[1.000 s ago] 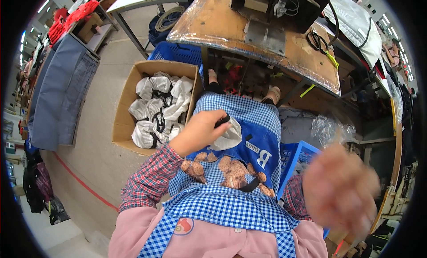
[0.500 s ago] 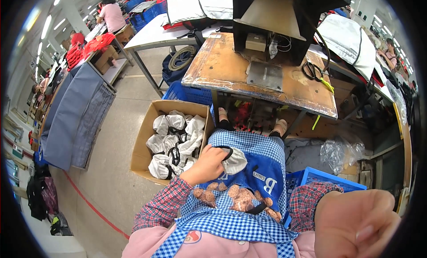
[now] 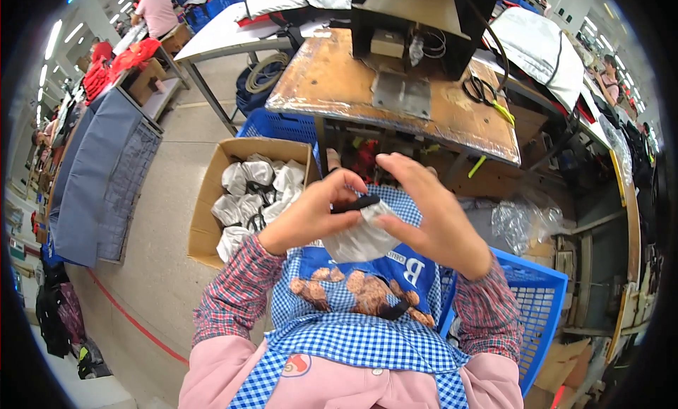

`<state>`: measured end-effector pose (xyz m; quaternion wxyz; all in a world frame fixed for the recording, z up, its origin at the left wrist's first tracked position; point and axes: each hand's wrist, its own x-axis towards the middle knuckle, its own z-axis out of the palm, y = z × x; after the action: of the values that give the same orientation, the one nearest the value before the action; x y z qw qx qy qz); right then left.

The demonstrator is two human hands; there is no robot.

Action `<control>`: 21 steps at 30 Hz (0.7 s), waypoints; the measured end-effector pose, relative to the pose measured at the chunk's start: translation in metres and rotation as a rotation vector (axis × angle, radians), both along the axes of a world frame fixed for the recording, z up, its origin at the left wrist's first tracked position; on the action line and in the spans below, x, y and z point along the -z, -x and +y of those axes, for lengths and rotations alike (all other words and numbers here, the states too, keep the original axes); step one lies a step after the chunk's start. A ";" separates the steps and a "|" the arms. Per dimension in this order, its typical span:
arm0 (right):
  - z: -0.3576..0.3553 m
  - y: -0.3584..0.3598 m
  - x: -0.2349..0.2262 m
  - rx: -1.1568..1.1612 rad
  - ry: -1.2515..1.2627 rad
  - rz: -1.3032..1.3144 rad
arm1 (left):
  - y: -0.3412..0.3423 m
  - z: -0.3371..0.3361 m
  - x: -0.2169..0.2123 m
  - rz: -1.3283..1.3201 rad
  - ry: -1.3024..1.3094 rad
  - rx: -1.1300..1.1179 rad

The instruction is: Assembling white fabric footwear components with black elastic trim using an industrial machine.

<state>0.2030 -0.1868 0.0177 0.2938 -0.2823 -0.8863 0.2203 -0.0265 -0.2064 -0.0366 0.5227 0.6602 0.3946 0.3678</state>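
Note:
My left hand (image 3: 307, 208) pinches a small grey-white fabric pouch (image 3: 357, 241) by its black-banded edge, above my lap. The pouch hangs loosely below the fingers. Over its other side comes my right hand (image 3: 445, 225), fingers stretched and apart from the thumb. The right thumb overlaps the fabric; whether it presses on it I cannot tell. To the left, a cardboard box (image 3: 205, 225) holds several similar pale pouches (image 3: 244, 204) with black bands.
Ahead stands a worn wooden worktable (image 3: 318, 70) with a dark machine (image 3: 452, 49), a metal plate (image 3: 402, 95) and black-handled scissors (image 3: 480, 91). A blue plastic basket (image 3: 540, 296) is beside me on the right. Another blue crate (image 3: 289, 125) sits behind the box.
My right hand has swung in from the lower right to the pouch. My left hand has raised the pouch slightly, and the view has shifted.

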 end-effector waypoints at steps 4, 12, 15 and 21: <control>0.009 0.002 0.042 -0.022 0.375 0.224 | -0.005 0.009 -0.008 -0.056 0.033 -0.005; 0.021 -0.009 0.052 -0.160 0.009 0.056 | -0.005 0.023 0.000 -0.025 0.200 0.089; 0.024 -0.011 0.054 -0.204 -0.211 -0.091 | -0.004 0.031 0.001 0.032 0.224 0.193; 0.031 -0.012 0.060 -0.128 -0.419 -0.131 | -0.011 0.035 -0.013 0.020 0.241 0.292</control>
<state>0.2155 -0.1563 -0.0426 0.2732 -0.1719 -0.9460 0.0309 -0.0153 -0.1717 -0.0231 0.6419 0.6467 0.3411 0.2311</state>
